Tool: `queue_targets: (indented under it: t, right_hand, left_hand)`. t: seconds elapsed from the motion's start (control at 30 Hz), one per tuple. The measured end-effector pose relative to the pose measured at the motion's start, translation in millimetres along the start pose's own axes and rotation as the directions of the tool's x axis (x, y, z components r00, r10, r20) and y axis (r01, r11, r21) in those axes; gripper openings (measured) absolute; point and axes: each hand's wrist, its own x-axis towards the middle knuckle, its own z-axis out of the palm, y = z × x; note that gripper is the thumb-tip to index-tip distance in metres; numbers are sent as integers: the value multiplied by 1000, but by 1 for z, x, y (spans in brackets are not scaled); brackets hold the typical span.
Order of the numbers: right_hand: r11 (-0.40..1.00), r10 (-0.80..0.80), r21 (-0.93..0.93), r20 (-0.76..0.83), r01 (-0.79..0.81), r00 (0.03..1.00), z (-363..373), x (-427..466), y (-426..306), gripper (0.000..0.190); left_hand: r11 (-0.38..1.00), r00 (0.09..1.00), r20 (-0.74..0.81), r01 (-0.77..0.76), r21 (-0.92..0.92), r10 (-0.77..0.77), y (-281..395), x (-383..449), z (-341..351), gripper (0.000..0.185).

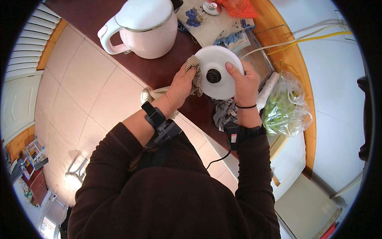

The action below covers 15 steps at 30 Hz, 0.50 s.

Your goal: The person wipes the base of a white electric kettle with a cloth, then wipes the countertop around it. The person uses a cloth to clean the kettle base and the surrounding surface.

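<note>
A round white kettle power base (221,56) with a black central connector (213,76) is held up over the dark red tabletop (182,53). My right hand (246,80) grips its right rim, the thumb lying across the top face. Bunched in my left hand (181,85) is a striped cloth (197,76), pressed against the left rim of the base. Part of that cloth hangs below the hand. Beyond my left hand stands a white electric kettle (152,40), lid down and handle to the left.
At the back lies a floral cloth (206,25) with a round lid (212,7) and a red plastic bag (238,7). A clear bag of green vegetables (283,110) rests at the right. Crumpled dark cloth (225,112) sits below the base. White and yellow cables (310,38) run along the wall.
</note>
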Motion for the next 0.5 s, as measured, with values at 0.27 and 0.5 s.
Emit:
queue_targets:
  t: [0.27, 0.5]
  right_hand:
    - [974, 47, 224, -138, -15, 989, 14, 17, 19, 23]
    - [925, 253, 294, -3, -241, 967, -7, 27, 30, 25]
  left_hand:
    - [989, 998, -22, 59, 138, -57, -26, -10, 15, 32]
    - [979, 988, 76, 119, 165, -133, 10, -31, -21, 24]
